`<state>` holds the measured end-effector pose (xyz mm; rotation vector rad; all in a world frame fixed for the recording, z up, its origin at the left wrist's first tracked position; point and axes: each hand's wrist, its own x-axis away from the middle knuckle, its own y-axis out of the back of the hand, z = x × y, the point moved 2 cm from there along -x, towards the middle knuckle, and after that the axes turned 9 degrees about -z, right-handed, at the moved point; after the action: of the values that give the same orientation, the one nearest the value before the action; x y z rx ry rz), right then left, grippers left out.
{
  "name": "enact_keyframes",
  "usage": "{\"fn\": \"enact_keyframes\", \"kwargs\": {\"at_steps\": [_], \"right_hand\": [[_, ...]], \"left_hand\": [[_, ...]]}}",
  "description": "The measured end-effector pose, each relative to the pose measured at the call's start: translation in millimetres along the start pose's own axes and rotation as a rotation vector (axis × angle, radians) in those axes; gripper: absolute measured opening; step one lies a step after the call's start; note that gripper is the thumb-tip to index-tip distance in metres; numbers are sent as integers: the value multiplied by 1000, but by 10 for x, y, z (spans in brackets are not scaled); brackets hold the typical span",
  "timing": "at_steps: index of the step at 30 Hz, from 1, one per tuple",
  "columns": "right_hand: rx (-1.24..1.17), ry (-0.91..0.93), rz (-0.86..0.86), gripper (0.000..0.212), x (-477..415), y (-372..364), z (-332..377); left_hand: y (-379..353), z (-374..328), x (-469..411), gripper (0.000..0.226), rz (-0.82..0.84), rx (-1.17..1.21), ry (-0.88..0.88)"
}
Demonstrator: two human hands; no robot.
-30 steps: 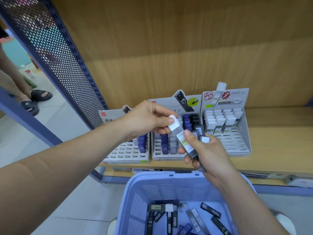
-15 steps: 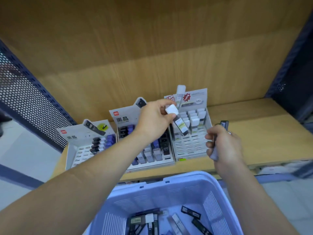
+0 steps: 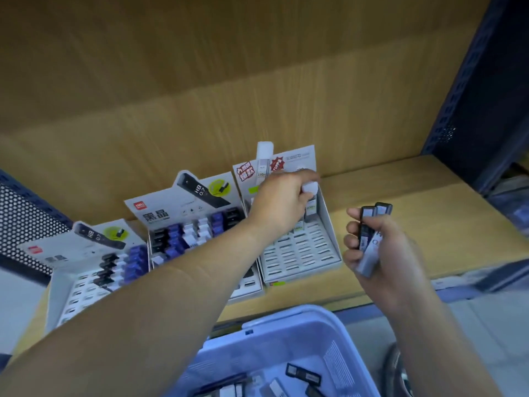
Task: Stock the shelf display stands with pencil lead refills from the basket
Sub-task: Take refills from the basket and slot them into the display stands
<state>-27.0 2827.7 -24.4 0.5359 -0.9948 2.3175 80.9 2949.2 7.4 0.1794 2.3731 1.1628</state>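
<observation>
1. Wooden shelf [image 3: 429,224]: it runs across the view with a wood-grain back wall. Three card display stands sit side by side on its left half.
2. Lavender basket [image 3: 329,353]: it sits low in front of the shelf edge. Loose refills [image 3: 303,375] lie flat on its floor, dark ones and white-capped ones mixed.
3. Left stand [image 3: 71,245] and middle stand [image 3: 177,207]: both hold rows of black, purple and white refills at the back. Their front slots are bare.
4. Right stand [image 3: 300,253]: only its rear rows are filled, and most slots are bare.
5. Left hand [image 3: 279,204]: it reaches over the rear right corner of the right stand. The fingers are curled and pinch a white-capped refill [image 3: 310,188] at its top.
6. The cap pokes out past the fingertips on the right. The tube hangs upright below them, in among the standing refills by the stand's side wall. Whether it is seated in a slot cannot be told.
7. Right hand [image 3: 380,253]: it hangs over the shelf front, just right of the right stand and apart from it. The fingers wrap a bundle of dark-capped refills [image 3: 369,239].
8. The caps of the bundle rise above the index finger, and the lower ends jut out below the palm.
</observation>
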Motion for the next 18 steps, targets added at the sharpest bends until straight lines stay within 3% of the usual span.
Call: {"fn": "enact_keyframes", "kwargs": {"at_steps": [13,18], "right_hand": [[-11,-21,-18,26,-53,74,-105],[-33,-36,-12,28,-52,93,-131]], "left_hand": [[-131,44,-90,24,87,-57,18],[-127,20,-162,18,125,-225,-61]]}}
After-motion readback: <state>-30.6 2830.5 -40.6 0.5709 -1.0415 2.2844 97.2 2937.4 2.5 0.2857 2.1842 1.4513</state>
